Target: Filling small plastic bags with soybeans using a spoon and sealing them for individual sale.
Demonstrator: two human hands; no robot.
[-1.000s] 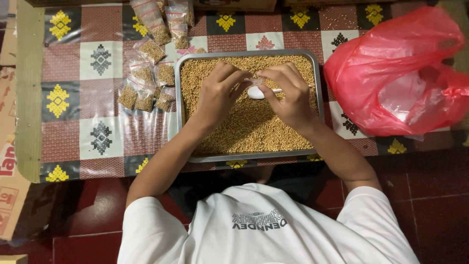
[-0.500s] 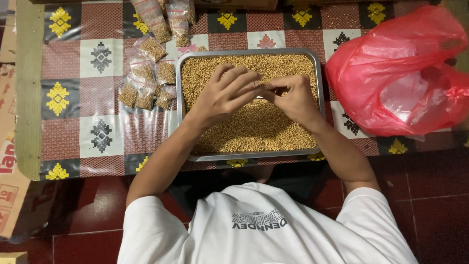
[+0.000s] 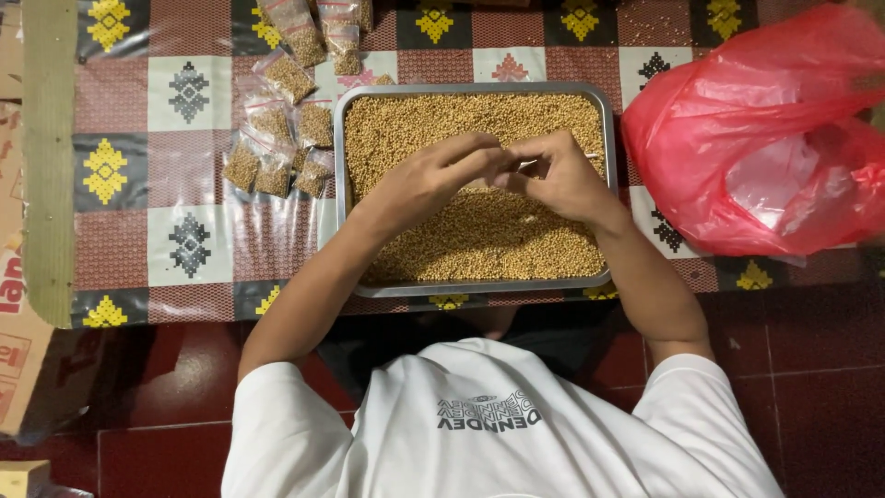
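Since a moment ago the left hand (image 3: 429, 180) has curled in from its spread pose, and its fingers now meet those of the right hand (image 3: 558, 175) over the middle of the metal tray (image 3: 472, 288). Both sets of fingers are drawn narrow, pinched together on something small between them; what it is cannot be told, though a second ago a small white scoop showed there. The tray has not shifted on the bench (image 3: 194, 240), and it holds a deep layer of tan grains (image 3: 489, 244) heaped toward its near side. Left of the tray, small clear packets (image 3: 277, 152) filled with the same grains lie in a loose cluster on the patterned cloth, more at the far edge. A red plastic bag (image 3: 765, 138) bulges just right of the tray.
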